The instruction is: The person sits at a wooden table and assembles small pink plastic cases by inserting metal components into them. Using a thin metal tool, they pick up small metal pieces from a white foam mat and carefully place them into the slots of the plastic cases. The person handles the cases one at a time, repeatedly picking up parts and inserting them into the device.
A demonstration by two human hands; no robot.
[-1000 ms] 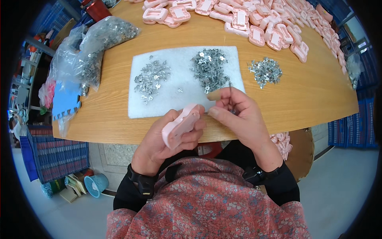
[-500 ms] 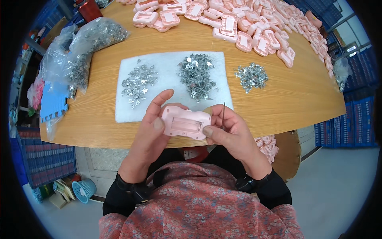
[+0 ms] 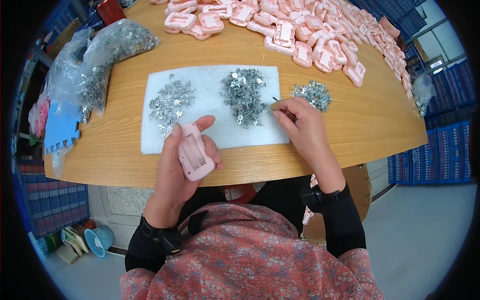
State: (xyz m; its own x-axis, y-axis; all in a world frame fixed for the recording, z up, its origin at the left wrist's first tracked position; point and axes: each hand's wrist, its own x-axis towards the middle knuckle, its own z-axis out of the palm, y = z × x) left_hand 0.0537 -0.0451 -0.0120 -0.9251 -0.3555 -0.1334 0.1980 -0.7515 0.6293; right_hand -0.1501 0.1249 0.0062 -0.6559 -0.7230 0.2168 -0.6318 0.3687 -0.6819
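My left hand point(image 3: 171, 167) holds a pink plastic casing point(image 3: 196, 152), tilted upright with its rectangular battery recess facing up. The thumb lies along one side and the fingers curl round the other. My right hand point(image 3: 306, 127) pinches a thin dark metal tool point(image 3: 275, 99) whose kind is mostly hidden by the fingers. That hand is over the right edge of a white foam sheet point(image 3: 210, 136). On the sheet lie a loose spread of small metal clips point(image 3: 172, 100) at left and a denser heap of small metal pieces point(image 3: 244, 97) at right.
Another small metal heap point(image 3: 315, 94) sits on the wooden table point(image 3: 370, 115) beyond my right hand. Pink casings point(image 3: 302, 54) are piled along the far side. Clear bags of metal parts point(image 3: 95, 75) and a blue foam mat point(image 3: 61, 131) occupy the left.
My right hand has let go of the casing and moved up and right towards the metal heaps. The casing, now in my left hand alone, has turned from level to upright.
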